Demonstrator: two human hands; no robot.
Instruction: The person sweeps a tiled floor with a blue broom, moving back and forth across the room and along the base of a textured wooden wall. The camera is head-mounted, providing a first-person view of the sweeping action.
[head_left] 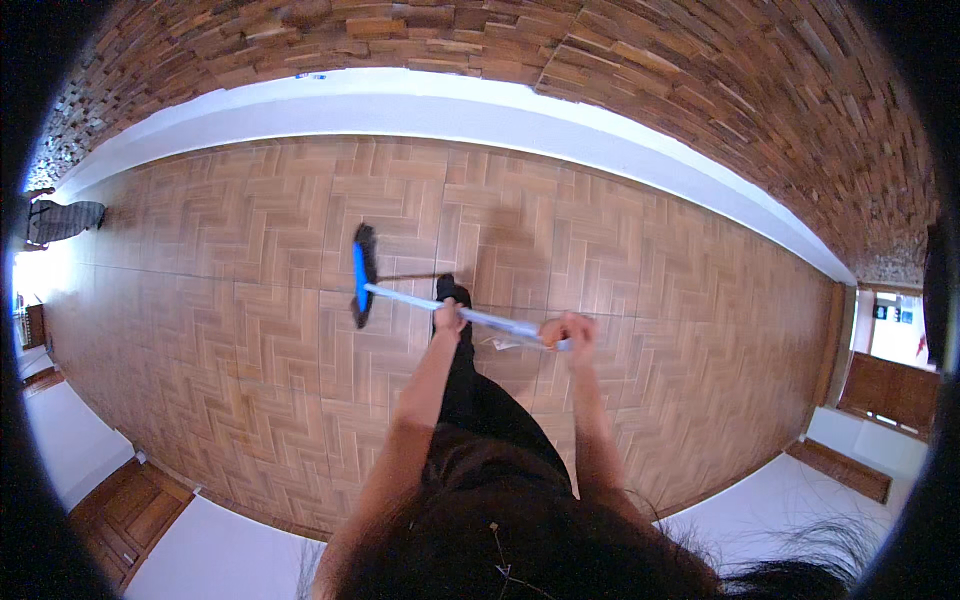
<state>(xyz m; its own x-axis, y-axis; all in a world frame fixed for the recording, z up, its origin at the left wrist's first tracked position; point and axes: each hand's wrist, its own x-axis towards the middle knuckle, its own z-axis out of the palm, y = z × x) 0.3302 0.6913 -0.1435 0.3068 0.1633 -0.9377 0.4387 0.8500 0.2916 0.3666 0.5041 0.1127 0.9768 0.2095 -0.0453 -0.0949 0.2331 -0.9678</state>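
Observation:
A broom with a light-blue handle slants across the middle of the view. Its blue head with dark bristles is at the left end, over the wood-look tiled floor. Midway along the handle, my left hand is closed around it. Nearer the handle's right end, my right hand grips it too, slightly smeared by motion. Whether the bristles touch the floor I cannot tell.
Beyond the floor runs a white lower wall topped with rough wood cladding. A dark grey object stands at the far left. Wooden doors are set into white walls at the lower left and right.

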